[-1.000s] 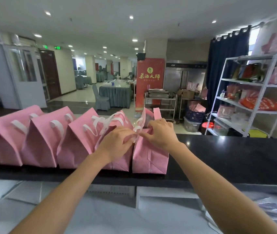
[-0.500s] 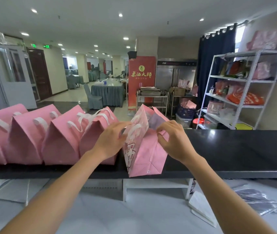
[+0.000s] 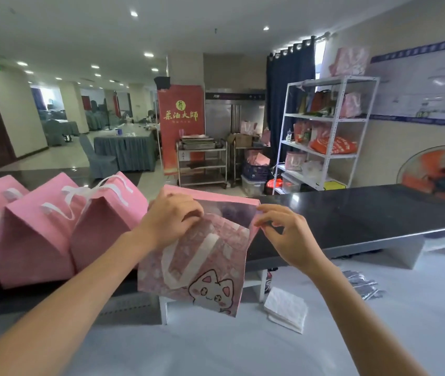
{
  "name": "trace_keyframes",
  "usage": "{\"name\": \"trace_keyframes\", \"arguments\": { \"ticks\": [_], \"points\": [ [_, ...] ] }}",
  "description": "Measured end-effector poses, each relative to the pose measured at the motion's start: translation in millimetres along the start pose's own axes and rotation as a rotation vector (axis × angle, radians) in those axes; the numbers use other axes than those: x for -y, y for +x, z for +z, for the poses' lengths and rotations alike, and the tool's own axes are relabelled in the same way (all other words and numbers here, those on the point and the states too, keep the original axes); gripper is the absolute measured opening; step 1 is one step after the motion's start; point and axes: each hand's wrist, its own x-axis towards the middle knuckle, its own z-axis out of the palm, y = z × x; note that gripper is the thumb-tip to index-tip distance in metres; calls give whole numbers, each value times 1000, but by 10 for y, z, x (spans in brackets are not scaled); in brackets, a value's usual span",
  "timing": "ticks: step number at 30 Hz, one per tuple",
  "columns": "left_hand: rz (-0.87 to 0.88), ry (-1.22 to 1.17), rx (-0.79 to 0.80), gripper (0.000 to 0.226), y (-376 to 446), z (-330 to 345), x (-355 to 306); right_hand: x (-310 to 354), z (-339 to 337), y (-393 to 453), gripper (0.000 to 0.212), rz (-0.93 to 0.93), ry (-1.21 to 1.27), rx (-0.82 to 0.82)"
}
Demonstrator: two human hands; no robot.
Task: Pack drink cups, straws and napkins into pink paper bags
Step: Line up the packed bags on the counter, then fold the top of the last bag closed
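Banquet hall: draped tables (image 3: 125,147), trolley (image 3: 202,164)

- pink bag (image 3: 202,256): inside hidden, contents n/a; upper left corner covered by left hand (image 3: 171,221).
- row of pink bags (image 3: 53,229): leftmost cut by frame edge; tops folded, contents hidden.
- fan (image 3: 444,177): cut at right edge.
- shelf rack (image 3: 327,131) goods: too small/blurred to id.
- foil packs (image 3: 362,286): partly behind right forearm.

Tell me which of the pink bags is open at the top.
The cat-print bag, held at its rim by the left hand and right hand. The plain pink bags to its left on the black counter are folded shut.
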Motion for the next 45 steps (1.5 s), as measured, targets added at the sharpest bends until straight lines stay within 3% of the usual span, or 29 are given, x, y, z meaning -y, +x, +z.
{"name": "trace_keyframes", "arguments": {
  "ticks": [5, 9, 13, 18, 24, 33, 39, 45],
  "points": [
    [3, -28, -93, 4, -332, -90, -288, 230, -1, -277, 30, 155, 260, 110],
    [-25, -36, -153, 8, -589, -260, -516, 367, 152, -429, 54, 118, 201, 186],
    [-13, -24, -189, 5, -842, -430, -722, 485, 334, -609, 40, 58, 241, 63],
    [-55, -5, -212, 4, -1207, -379, -850, 611, 546, -852, 38, 41, 372, 20],
    [-233, -63, -120, 5, -1826, -4, -892, 529, 1034, -1260, 41, 158, 438, 132],
    [-347, -4, -81, 11, -2527, 182, -930, 468, 1543, -1600, 37, 245, 411, 303],
    [-544, 118, -134, 44, -2957, 47, -842, 448, 1677, -1538, 48, 262, 361, 421],
    [-775, -144, -28, 77, -3066, -13, -707, 320, 1882, -1481, 33, -134, -57, 243]
  ]
}}
